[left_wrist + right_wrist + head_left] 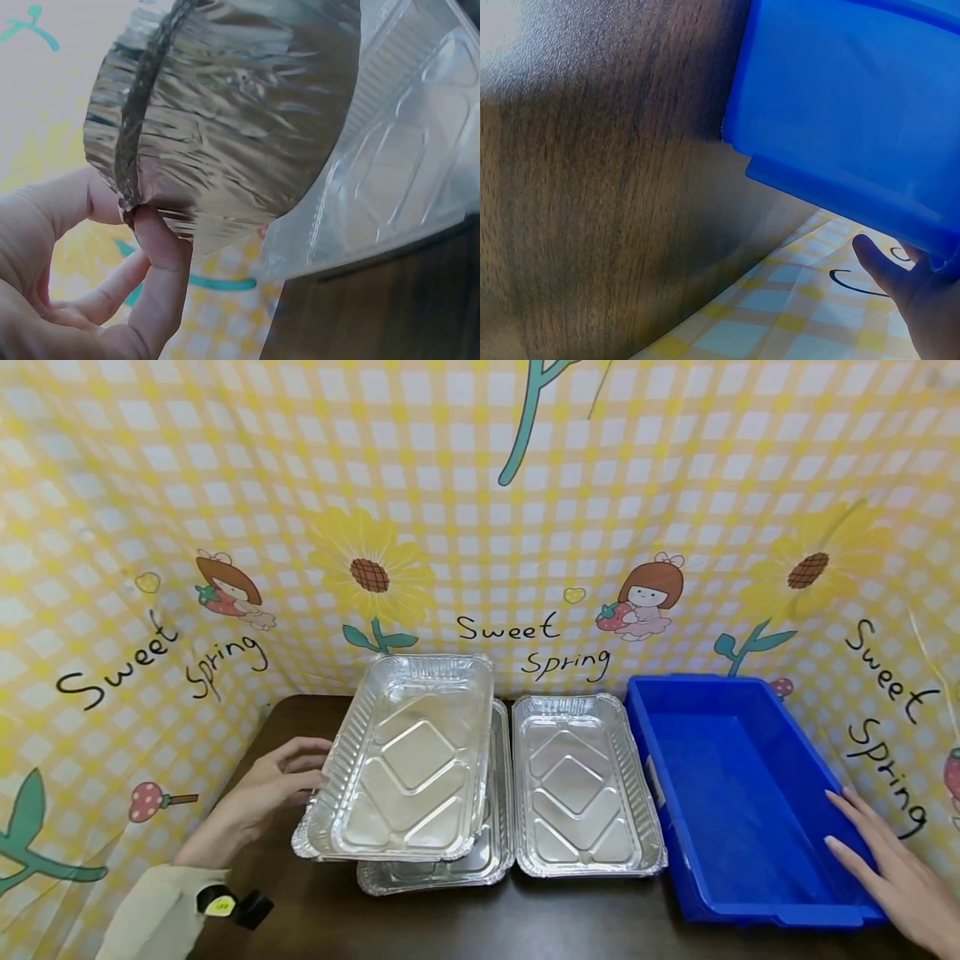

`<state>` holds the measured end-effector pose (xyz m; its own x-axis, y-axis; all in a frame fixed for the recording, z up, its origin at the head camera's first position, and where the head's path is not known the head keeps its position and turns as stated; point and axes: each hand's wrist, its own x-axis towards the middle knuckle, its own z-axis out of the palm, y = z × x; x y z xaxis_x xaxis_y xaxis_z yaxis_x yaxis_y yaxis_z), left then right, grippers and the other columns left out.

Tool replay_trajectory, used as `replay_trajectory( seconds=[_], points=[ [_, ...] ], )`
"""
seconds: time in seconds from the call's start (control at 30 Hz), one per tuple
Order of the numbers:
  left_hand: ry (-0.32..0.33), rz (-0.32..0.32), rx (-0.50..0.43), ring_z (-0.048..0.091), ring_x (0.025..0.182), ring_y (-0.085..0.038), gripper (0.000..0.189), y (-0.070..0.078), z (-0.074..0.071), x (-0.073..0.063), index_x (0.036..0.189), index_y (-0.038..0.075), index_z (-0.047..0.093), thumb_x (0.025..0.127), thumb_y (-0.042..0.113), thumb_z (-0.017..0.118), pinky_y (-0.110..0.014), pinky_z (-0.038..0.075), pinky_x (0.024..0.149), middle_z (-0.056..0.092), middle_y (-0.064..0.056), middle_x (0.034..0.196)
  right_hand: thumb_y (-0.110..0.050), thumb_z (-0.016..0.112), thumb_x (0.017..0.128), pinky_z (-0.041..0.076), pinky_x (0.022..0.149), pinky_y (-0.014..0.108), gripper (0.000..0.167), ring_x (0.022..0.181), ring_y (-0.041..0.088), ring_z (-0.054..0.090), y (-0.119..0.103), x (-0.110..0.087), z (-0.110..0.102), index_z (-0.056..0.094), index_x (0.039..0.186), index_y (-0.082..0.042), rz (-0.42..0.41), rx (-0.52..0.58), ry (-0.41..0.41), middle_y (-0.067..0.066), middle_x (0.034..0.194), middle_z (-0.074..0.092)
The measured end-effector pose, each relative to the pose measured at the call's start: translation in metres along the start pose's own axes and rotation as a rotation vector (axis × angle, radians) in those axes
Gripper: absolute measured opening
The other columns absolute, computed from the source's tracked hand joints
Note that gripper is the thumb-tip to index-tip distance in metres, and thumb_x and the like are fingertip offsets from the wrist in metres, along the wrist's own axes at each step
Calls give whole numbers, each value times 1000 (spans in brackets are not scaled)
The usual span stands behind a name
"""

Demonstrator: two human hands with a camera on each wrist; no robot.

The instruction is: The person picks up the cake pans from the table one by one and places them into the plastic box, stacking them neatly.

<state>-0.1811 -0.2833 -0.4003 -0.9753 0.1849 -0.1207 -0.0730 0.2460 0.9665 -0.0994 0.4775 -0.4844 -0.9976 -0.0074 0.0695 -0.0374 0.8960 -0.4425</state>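
Note:
My left hand (273, 789) pinches the left edge of an aluminum foil tray (420, 756) between thumb and fingers. That tray is raised and tilted above another foil tray (435, 875), which it mostly hides. In the left wrist view, the thumb and a finger grip the crimped rim of the foil tray (247, 112). A further foil tray (573, 789) lies just to the right, beside a blue plastic bin (735, 793). My right hand (892, 868) is at the bin's right rim, its visible fingers fairly straight. Most of that hand is cut off in the right wrist view.
Everything stands on a dark wooden table (585, 922). A yellow checked cloth (480, 568) with flowers and lettering hangs close behind and at both sides. The blue bin takes up the table's right end.

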Motion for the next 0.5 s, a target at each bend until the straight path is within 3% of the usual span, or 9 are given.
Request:
replay_trajectory(
  seconds=[0.5],
  points=[
    [-105,-15,-94,70,101,-15,61,15,39,11,147,-8,44,94,5,71,-33,60,86,68,-12,126,-31,46,114,-6,114,81,72,151,62,-5,-2,-1,-2,8,168,-1,-9,-11,5,38,168,-4]
  ],
)
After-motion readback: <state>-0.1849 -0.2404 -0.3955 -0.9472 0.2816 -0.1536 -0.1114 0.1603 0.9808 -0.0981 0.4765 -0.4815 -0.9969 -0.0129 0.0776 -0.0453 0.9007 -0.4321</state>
